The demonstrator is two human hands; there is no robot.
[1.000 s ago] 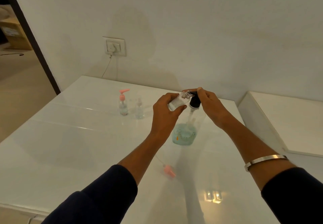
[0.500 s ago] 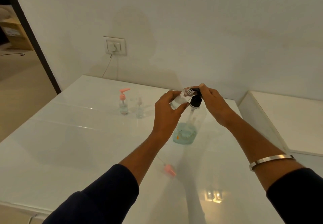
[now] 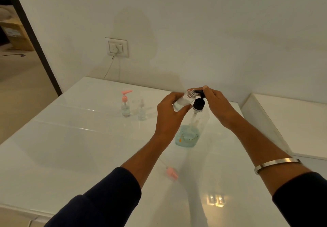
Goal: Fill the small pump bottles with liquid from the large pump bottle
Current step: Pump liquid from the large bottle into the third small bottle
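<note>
Head view: a small bottle (image 3: 183,100), tilted and uncapped, is gripped by the left hand (image 3: 169,113) at the black pump head (image 3: 199,96) of the large bottle (image 3: 190,131) on the worktop (image 3: 70,147); the pump is pressed by the right hand (image 3: 217,106), fingers curled over it.

The table (image 3: 74,143) is seen to be glossy white, smooth, with lamp glare mirrored at the lower right of the frame. The large pump bottle (image 3: 190,129) is of clear plastic, its pump head (image 3: 199,103) of black plastic with a slight sheen. The small bottle (image 3: 183,101) held at centre is of transparent plastic, as are the two small bottles (image 3: 125,107) at centre left; one carries a pink plastic pump. A polished metal bangle (image 3: 277,163) is worn at right. The wall (image 3: 194,32) is matt.
</note>
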